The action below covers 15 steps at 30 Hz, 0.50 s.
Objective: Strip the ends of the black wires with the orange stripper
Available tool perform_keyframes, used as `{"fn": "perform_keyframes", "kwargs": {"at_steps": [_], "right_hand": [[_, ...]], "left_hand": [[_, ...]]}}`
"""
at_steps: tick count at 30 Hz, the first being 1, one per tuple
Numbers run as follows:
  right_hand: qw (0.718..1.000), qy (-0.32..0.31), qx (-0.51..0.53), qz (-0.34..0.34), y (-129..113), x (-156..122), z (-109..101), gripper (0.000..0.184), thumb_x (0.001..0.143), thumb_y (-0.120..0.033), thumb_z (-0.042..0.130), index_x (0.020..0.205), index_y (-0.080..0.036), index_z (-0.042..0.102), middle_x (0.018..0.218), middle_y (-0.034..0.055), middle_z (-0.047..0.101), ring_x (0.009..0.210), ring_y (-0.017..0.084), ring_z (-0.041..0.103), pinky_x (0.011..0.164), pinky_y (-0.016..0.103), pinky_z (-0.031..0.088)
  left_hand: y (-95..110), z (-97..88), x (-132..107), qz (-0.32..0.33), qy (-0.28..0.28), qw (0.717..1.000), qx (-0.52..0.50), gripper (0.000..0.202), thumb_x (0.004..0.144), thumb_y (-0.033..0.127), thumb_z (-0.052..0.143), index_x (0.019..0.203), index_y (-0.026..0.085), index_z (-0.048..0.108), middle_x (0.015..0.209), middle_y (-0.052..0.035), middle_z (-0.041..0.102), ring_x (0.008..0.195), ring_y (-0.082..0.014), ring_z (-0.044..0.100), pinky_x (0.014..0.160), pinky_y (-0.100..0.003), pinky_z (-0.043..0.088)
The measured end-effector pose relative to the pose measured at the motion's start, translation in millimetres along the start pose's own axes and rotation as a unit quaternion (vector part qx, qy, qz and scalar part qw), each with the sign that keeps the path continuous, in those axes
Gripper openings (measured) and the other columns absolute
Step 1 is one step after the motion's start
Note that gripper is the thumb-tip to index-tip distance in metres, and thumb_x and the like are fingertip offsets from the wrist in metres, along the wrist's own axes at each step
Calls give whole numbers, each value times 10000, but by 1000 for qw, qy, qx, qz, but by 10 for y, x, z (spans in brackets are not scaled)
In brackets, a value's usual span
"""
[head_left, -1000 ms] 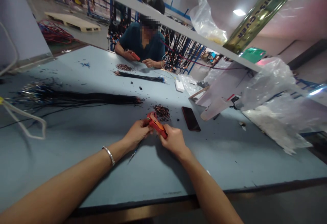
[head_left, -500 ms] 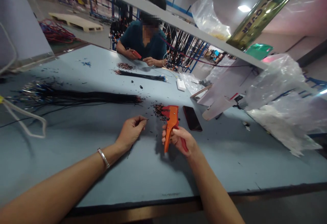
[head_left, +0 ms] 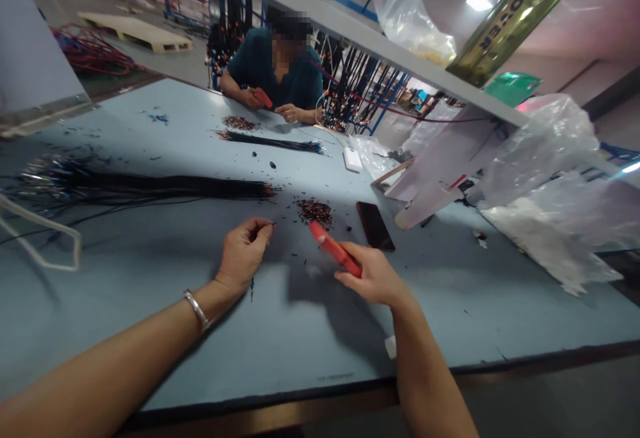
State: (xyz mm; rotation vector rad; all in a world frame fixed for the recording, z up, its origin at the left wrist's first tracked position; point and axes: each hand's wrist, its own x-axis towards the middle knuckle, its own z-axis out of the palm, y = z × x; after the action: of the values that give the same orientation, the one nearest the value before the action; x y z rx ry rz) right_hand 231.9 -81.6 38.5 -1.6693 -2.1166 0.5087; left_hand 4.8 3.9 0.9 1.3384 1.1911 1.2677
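Note:
My left hand (head_left: 244, 250) is closed in a pinch on a thin dark wire (head_left: 253, 286). A short tip of it sticks out past the fingertips, and the other end, with a bit of blue, shows below the hand. My right hand (head_left: 373, 271) grips a red and orange wire stripper (head_left: 334, 249), turned edge-on with its head toward the upper left. Just beyond that head lies a heap of small dark and coppery scraps (head_left: 314, 213). To the left, a thick bundle of black wires (head_left: 170, 186) rests on the table, coppery ends toward me.
A phone (head_left: 375, 226) lies right of the scraps. Across the table (head_left: 320, 351) a co-worker (head_left: 280, 68) holds a red tool beside a smaller wire bundle (head_left: 273, 141). A white box (head_left: 353, 159) and plastic bags (head_left: 540, 151) are on the right. A shelf rail (head_left: 360, 35) crosses above.
My right hand has turned the wire stripper from upright to edge-on, its head now lower and away from the scraps. The left hand has shifted slightly left in view with the wire.

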Motion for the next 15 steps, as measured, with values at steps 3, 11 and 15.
{"fn": "perform_keyframes", "kwargs": {"at_steps": [3,11,15], "right_hand": [[988,-60,-122,-79,-53,-50,-33,457,707,-308,687,1142,-197,599,894,50,663,802,205,599,810,350,393],[975,-28,-216,-54,-45,-6,137,516,716,-340,721,1209,-257,591,938,64,643,822,223,594,836,391,370],[955,78,-278,64,56,71,237,496,743,-369,697,1192,-177,612,948,130,650,864,281,596,791,407,390]], "left_hand": [[-28,2,23,-14,0,1000,-13,148,709,323,624,724,179,650,560,35,504,561,-127,450,552,-240,337],[-4,5,36,-24,-18,1000,-7,119,715,302,625,714,186,647,564,37,499,577,-128,442,559,-240,339],[-20,3,44,-14,-25,1000,-8,137,721,314,620,691,182,635,555,40,480,562,-123,426,551,-243,327]]}}
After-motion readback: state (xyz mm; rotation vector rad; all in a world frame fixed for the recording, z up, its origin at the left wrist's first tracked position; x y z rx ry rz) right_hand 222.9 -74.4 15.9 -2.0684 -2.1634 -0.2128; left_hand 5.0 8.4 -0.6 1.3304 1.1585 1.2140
